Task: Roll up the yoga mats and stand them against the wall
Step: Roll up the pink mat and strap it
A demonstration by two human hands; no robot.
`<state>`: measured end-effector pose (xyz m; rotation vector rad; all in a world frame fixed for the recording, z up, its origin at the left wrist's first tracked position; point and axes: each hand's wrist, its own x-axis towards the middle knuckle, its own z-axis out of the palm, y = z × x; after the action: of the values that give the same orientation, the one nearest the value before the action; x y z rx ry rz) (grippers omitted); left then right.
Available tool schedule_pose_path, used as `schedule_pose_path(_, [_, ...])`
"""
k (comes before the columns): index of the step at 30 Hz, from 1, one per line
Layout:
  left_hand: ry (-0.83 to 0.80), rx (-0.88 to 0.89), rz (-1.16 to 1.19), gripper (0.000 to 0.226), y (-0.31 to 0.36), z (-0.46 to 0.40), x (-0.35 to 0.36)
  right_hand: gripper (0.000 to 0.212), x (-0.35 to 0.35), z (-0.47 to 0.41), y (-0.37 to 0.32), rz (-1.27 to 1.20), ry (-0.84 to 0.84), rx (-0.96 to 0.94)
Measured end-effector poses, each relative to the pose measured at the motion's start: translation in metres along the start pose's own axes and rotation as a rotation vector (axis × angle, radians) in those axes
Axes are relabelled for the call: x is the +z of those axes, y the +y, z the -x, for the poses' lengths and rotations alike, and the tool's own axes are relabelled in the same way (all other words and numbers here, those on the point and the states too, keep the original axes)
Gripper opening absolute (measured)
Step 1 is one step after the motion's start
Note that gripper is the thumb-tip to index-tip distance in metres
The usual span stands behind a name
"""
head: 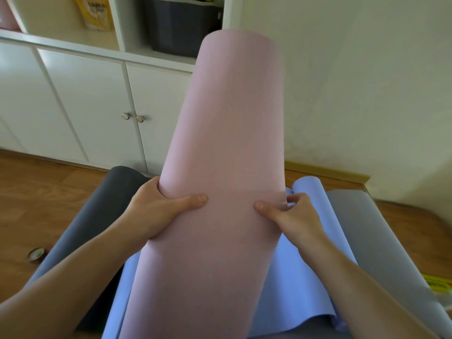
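Pink foam yoga mat, rolled into a thick cylinder (227, 148), is being held off the floor between both hands at about its mid-length. Left hand (156, 211) is wrapping the roll's left flank, thumb lying flat across the front face, fingers curling out of sight behind. Right hand (291, 216) is gripping the right flank, thumb pressing the front, fingers bent at the roll's edge; cannot tell how far they are reaching round.

Long axis is running up and away from the grip, tilted, far end pointing toward the cream wall (367, 81) and the white cupboard with shelves (85, 99); near end is dropping below the frame toward the person. Both hands are sitting level, neither clearly nearer the wall.

Under the roll, a light blue mat (305, 277) is lying spread on the wooden floor (36, 192) with its far end curling, a dark grey mat (97, 216) on the left, a pale grey mat (367, 228) on the right. These three are not yet rolled.

Judgement: next move likely needs the roll tipped fully upright and its lower end set down at the wall; loose outer layer could unwind if the squeeze slackens.
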<state>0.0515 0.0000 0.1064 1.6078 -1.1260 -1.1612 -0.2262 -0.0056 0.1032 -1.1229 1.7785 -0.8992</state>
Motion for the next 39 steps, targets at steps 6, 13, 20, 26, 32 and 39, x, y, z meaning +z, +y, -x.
schedule_pose_path(6, [0.074, 0.088, -0.214, 0.074, -0.001, -0.001, 0.002, 0.061, 0.007, -0.005, 0.012, 0.377, 0.204, -0.267])
schedule_pose_path(13, [0.134, 0.338, -0.837, 0.087, -0.007, 0.0, 0.007, 0.026, 0.014, 0.037, -0.006, 0.483, 0.218, -1.02])
schedule_pose_path(20, [-0.117, 0.779, -1.313, 0.087, -0.036, 0.006, 0.026, 0.123, 0.043, 0.032, 0.01, 1.235, -0.142, -0.971])
schedule_pose_path(26, [-0.299, 0.688, -1.285, 0.096, -0.042, 0.014, 0.03, 0.104, 0.049, 0.02, 0.024, 1.256, -0.286, -0.903])
schedule_pose_path(32, [-0.205, 0.811, -1.464, 0.117, -0.064, 0.019, 0.044, 0.086, 0.043, 0.018, 0.021, 1.094, -0.413, -0.655])
schedule_pose_path(39, [-0.298, 0.659, -1.36, 0.095, -0.05, 0.017, 0.041, 0.124, 0.051, 0.031, 0.029, 1.23, -0.36, -0.835])
